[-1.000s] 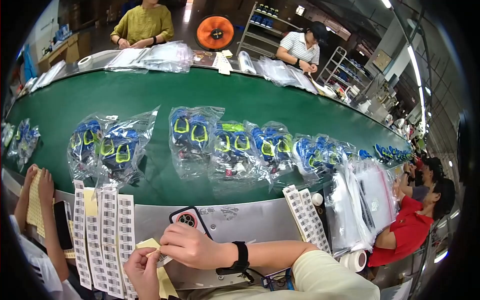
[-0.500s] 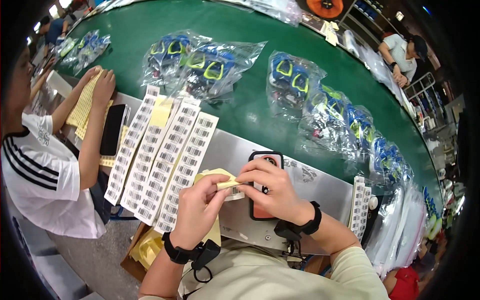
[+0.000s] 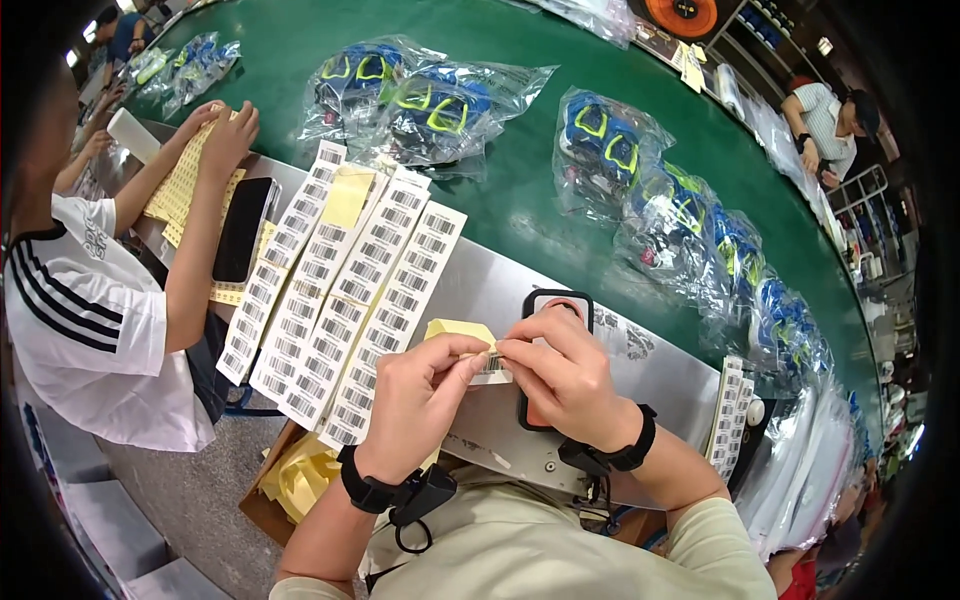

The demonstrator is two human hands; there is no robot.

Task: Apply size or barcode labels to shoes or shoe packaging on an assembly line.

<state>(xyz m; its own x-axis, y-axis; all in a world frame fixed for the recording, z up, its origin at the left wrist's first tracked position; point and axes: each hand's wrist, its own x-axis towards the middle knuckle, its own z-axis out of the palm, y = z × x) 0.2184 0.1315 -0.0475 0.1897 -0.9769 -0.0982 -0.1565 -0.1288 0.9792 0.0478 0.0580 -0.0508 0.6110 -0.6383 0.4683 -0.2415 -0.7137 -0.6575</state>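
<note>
Close together in front of me, my left hand (image 3: 425, 395) and my right hand (image 3: 565, 380) pinch a short strip of barcode labels (image 3: 492, 374) between their fingertips. Part of its white printed face shows below the fingers, and a yellow backing sheet (image 3: 456, 329) shows just behind them. Exactly where each fingertip grips is partly hidden. Under my right hand lies a phone in a black-edged case (image 3: 584, 312), mostly covered. Left of my hands, several long sheets of barcode labels (image 3: 395, 292) lie side by side on the metal ledge, with a yellow slip (image 3: 347, 197) on top.
Bagged blue and yellow-green shoes (image 3: 435, 108) sit on the green table (image 3: 510, 210), with more bags (image 3: 665, 215) to the right. A co-worker (image 3: 110, 330) handles yellow sheets at left, near a black phone (image 3: 243, 230). A carton (image 3: 262, 500) of yellow paper stands below. Clear bags (image 3: 790, 470) lie right.
Between my fingers, the yellow folded piece has given way to the strip's white printed side. My fingertips have drawn closer together. The whole scene has shifted slightly right in view.
</note>
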